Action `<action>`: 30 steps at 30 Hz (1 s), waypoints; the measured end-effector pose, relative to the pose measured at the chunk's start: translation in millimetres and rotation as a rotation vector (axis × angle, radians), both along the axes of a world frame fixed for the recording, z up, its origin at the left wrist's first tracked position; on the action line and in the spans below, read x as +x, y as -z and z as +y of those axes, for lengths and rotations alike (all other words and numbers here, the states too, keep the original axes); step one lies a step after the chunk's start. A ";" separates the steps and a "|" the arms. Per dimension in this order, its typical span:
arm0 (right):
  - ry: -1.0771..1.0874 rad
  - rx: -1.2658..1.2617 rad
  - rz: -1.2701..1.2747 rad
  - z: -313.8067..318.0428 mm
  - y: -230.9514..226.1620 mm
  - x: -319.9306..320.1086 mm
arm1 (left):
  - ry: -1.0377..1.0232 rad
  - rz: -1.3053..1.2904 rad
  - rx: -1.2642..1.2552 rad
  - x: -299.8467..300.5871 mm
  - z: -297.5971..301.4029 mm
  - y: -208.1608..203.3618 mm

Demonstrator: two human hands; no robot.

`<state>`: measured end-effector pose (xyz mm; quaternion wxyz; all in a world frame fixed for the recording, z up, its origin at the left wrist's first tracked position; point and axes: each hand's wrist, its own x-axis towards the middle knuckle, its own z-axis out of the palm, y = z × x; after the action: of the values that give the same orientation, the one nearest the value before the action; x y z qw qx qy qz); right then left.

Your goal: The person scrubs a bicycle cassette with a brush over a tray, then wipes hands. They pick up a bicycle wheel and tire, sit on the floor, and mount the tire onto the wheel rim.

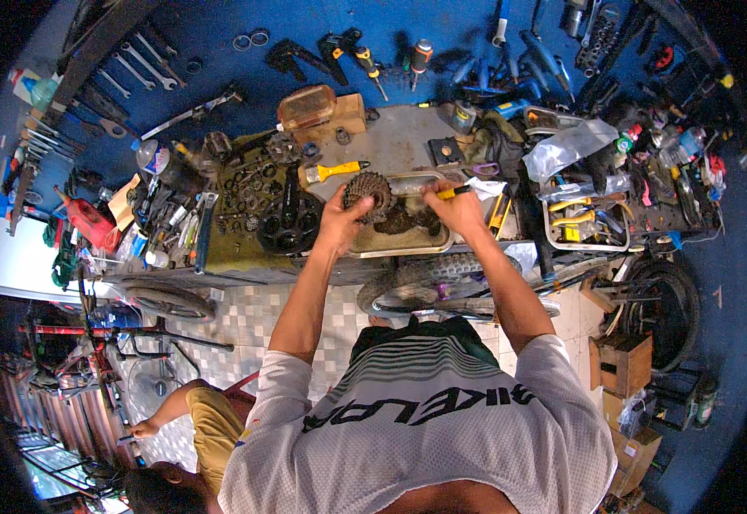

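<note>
Cluttered workbench (399, 137); left hand (337, 224) grips sprocket cluster (366, 197), right hand (457, 211) yellow-and-black tool (454, 193)

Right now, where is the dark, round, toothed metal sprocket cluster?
Head view: the cluster sits in the left hand, at the left end of the shallow, pale rectangular tray.

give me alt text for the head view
A person's left hand holds a bicycle cassette at a shallow tray, while the right hand grips a yellow-and-black handle. A yellow-handled paintbrush and black crankset lie on the cluttered workbench, below a blue wall hung with tools.
</note>
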<state>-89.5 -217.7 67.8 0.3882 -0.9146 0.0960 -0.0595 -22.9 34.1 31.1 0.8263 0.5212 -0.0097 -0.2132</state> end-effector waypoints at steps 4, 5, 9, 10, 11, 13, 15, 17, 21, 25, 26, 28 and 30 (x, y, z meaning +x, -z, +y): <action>-0.151 0.246 -0.304 41.3 -32.5 5.9 | 0.081 -0.316 0.322 3.2 -13.6 3.5; -0.157 0.248 -0.365 46.4 -25.7 8.6 | 0.092 -0.323 0.354 1.9 -13.6 3.8; -0.087 0.331 -0.204 29.3 -3.9 30.3 | 0.137 -0.378 0.400 4.6 -11.3 -11.3; -0.088 0.252 -0.183 19.6 -9.2 29.1 | 0.137 -0.388 0.412 3.9 -8.8 -10.1; -0.088 0.172 -0.163 14.8 -13.2 28.3 | 0.138 -0.399 0.423 2.5 -6.6 -8.5; -0.105 0.186 -0.226 21.1 -16.7 27.2 | 0.101 -0.395 0.392 -0.8 -8.9 -9.8; -0.101 0.162 -0.289 39.5 -26.7 22.1 | 0.086 -0.381 0.389 -3.7 -14.1 -15.1; -0.139 0.212 -0.316 45.5 -24.6 18.2 | 0.093 -0.358 0.415 -6.4 -19.7 -24.7; -0.033 0.100 -0.171 14.8 -8.3 23.5 | 0.142 -0.357 0.437 -3.4 -10.5 -10.3; -0.072 0.203 -0.311 34.1 -12.7 11.0 | 0.154 -0.451 0.511 -9.2 -13.4 -12.6; -0.093 0.193 -0.352 38.4 -11.5 11.7 | 0.164 -0.535 0.546 -8.4 -16.2 -17.2; -0.068 0.381 -0.323 32.7 2.0 18.6 | 0.188 -0.454 0.510 -9.5 -18.8 -21.7; -0.003 0.214 -0.156 9.4 6.6 20.2 | 0.174 -0.407 0.479 -10.5 -17.7 -17.8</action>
<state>-69.3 -208.4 61.1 0.4900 -0.8607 0.0701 -0.1191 -33.4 16.4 48.9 0.6398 0.7301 -0.1689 -0.1706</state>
